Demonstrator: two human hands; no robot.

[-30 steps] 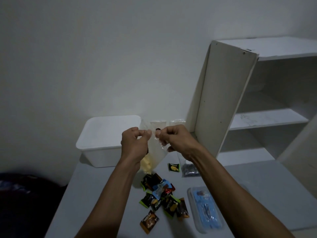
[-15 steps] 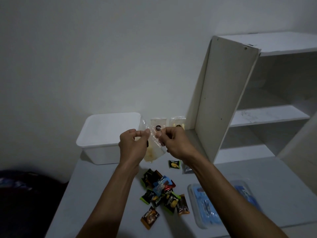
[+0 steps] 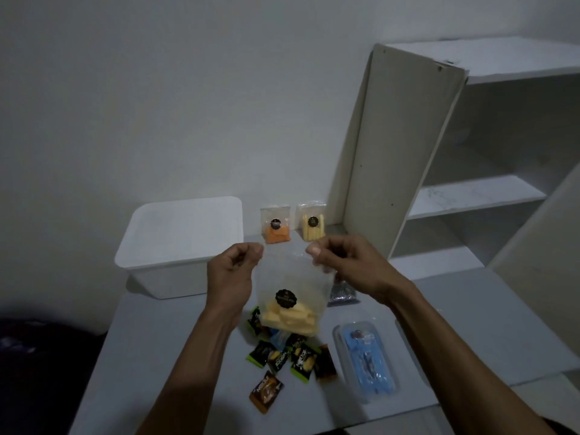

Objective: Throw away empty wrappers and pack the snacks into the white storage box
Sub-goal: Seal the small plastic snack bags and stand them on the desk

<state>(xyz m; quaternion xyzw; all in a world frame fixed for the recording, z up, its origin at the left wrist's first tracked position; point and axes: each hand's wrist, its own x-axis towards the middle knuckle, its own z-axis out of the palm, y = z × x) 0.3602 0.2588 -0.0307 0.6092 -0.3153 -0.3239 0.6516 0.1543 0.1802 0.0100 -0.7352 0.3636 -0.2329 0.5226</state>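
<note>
Both hands hold one clear bag (image 3: pixel 290 296) up over the surface (image 3: pixel 455 328), in front of the white box (image 3: pixel 175 246). The left hand (image 3: pixel 233 271) is closed, pinching the bag's upper left corner between thumb and forefinger; the right hand (image 3: pixel 348 262) is closed the same way on the upper right corner. The bag hangs upright, its long axis running top to bottom, mouth at the top and pale yellow snack pieces (image 3: pixel 290 321) settled at the bottom. A round black sticker (image 3: pixel 286 298) faces the camera on its front; the print on it is too small to read.

The box sits at the back left of the surface, its open top up, apart from the bag. Just right of it two more clear bags stand upright against the wall: one with orange pieces (image 3: pixel 276 226), one with pale yellow sticks (image 3: pixel 311 221), each with a like black sticker. Beside them stands a white shelf unit (image 3: pixel 408 146).

Under the held bag lies a loose heap of small sachets (image 3: pixel 292 356), dark with green or orange edges. Several read "NESCAFE" in white letters, lying at different angles. To their right a clear lidded tub (image 3: pixel 365 362) with blue contents lies lengthwise toward the camera. A small dark packet (image 3: pixel 342 293) shows behind the right wrist.
</note>
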